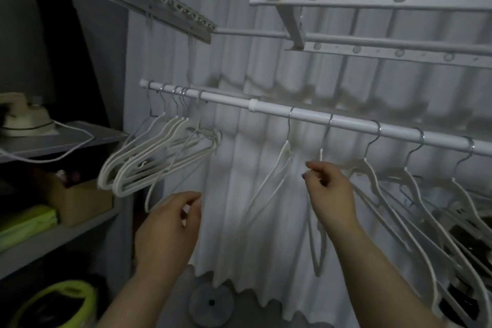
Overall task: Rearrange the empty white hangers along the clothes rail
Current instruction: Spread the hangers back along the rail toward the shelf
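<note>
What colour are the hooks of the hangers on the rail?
Silver metal hooks, seen in the head view.

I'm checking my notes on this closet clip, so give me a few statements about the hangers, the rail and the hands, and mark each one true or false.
1. A bunch of white hangers crowds the left end of the clothes rail. True.
2. The right hand is at the neck of a hanger hooked on the rail. True.
3. The left hand grips the rail. False: it hovers below, holding nothing.
4. Shirts hang on the hangers. False: they are empty.
5. An iron sits on the left shelf. True.
</note>
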Available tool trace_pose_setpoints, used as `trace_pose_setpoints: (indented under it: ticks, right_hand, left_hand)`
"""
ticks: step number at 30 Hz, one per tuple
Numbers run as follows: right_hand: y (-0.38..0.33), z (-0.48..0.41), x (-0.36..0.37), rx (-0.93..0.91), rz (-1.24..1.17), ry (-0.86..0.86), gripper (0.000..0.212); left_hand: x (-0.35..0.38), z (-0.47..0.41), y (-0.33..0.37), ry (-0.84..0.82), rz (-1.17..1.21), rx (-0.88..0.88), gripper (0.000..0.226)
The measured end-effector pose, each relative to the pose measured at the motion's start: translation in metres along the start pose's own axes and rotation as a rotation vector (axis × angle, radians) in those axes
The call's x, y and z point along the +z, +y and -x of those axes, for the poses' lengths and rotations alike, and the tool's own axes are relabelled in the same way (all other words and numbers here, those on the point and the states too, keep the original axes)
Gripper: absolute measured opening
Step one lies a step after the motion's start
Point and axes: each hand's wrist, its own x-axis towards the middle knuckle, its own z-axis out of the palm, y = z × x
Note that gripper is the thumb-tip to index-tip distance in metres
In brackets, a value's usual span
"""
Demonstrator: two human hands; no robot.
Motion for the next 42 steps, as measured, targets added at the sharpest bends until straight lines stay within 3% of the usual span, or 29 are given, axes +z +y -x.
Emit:
trace_pose_setpoints:
  ticks: [6, 9, 13, 16, 22, 27, 33, 39, 42]
  right_hand:
    - [-0.021, 0.011, 0.03, -0.013, -0.036, -0.141, 0.022]
    - [-0.044, 0.007, 0.056, -0.016, -0.089, -0.191, 0.021]
    - [-0.069, -0.002, 0.117, 0.0, -0.111, -0.269, 0.023]
    - [-0.081, -0.013, 0.175, 0.091, -0.131, -0.323, 0.032]
    - [-0.073, -0.024, 0.272, 0.397, -0.282, -0.357, 0.055]
    - [-0.076, -0.031, 0.306, 0.481, -0.343, -0.378, 0.016]
    - [-0.075, -0.035, 0.319, 0.45, -0.334, -0.274, 0.028]
    - [-0.071, -0.029, 0.299, 0.392, -0.372, -0.202, 0.011]
    - [-0.07, -0.025, 0.279, 0.364, -0.376, -0.132, 0.007]
  left_hand:
    - [-0.029, -0.019, -0.036, 0.135, 0.033, 0.013, 0.034]
    - [-0.042, -0.041, -0.057, 0.175, 0.039, 0.017, 0.026]
    - [-0.051, -0.081, -0.09, 0.172, 0.008, 0.053, 0.041]
    - [-0.056, -0.114, -0.116, 0.144, 0.035, 0.039, 0.036]
    - [-0.049, -0.157, -0.166, -0.035, 0.228, 0.005, 0.049]
    - [-0.04, -0.17, -0.181, -0.173, 0.377, 0.024, 0.036]
    - [-0.035, -0.169, -0.187, -0.15, 0.363, 0.155, 0.033]
    - [-0.04, -0.169, -0.183, -0.162, 0.289, 0.101, 0.028]
    - [-0.046, -0.161, -0.165, -0.095, 0.265, 0.157, 0.044]
